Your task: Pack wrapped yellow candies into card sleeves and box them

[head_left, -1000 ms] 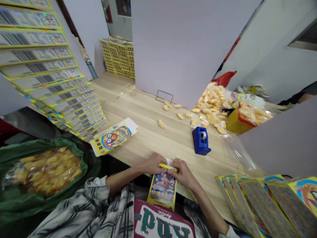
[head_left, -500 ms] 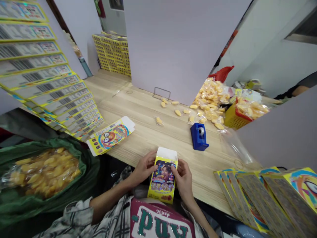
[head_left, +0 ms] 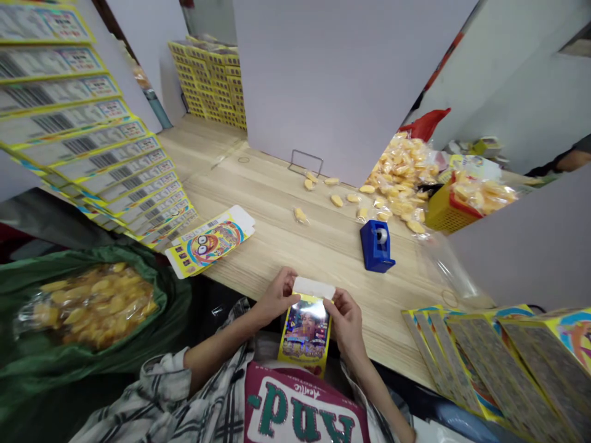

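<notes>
A yellow printed carton [head_left: 305,335] rests against my lap at the table's front edge, its white end flap [head_left: 314,287] pointing away from me. My left hand [head_left: 278,299] grips the carton's left side near the flap, thumb on the front panel. On the opposite side my right hand [head_left: 347,317] pinches the upper corner, thumb on top and fingers behind. Whether anything is inside the carton is hidden. Flat yellow cartons [head_left: 210,243] with a cartoon face lie on the table to the left.
A blue tape dispenser [head_left: 377,246] stands right of centre, near scattered wrapped yellow pieces [head_left: 337,200]. A yellow-red basket [head_left: 446,209] sits behind. Stacked cartons [head_left: 101,141] rise at left, more cartons [head_left: 466,357] at right. A green bag [head_left: 170,295] holds wrapped pieces. Another person's arm [head_left: 567,161] shows far right.
Both hands have slid up the carton's sides toward its flap end. The thumbs now lie close to the flap's fold. The view has shifted slightly.
</notes>
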`<action>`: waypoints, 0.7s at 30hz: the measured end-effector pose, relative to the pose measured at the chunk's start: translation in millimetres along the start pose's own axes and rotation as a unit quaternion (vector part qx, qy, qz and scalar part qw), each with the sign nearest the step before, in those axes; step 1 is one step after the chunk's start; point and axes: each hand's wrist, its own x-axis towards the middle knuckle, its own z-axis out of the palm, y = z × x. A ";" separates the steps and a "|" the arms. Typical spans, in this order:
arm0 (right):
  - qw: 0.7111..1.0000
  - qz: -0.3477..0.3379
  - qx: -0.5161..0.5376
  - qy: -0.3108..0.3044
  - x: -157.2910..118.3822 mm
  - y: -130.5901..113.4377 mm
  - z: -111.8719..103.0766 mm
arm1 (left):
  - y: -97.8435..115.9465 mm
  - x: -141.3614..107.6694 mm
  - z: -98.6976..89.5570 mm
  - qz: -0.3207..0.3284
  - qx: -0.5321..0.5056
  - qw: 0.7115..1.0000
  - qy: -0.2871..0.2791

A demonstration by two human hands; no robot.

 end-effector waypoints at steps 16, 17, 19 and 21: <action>0.989 -0.018 -0.129 -0.064 14.1 -25.5 -20.1 | 15.3 8.0 -1.7 -0.011 0.032 0.998 -0.060; 0.989 -0.021 -0.132 -0.061 15.1 -27.1 -20.7 | 17.6 10.1 -0.9 -0.019 0.023 0.998 -0.062; 0.988 -0.032 -0.136 -0.059 14.9 -28.3 -21.8 | 20.8 12.4 -1.0 -0.017 0.031 0.997 -0.069; 0.989 -0.043 -0.129 -0.063 12.1 -26.6 -22.6 | 20.5 11.6 -2.8 -0.006 0.047 0.995 -0.087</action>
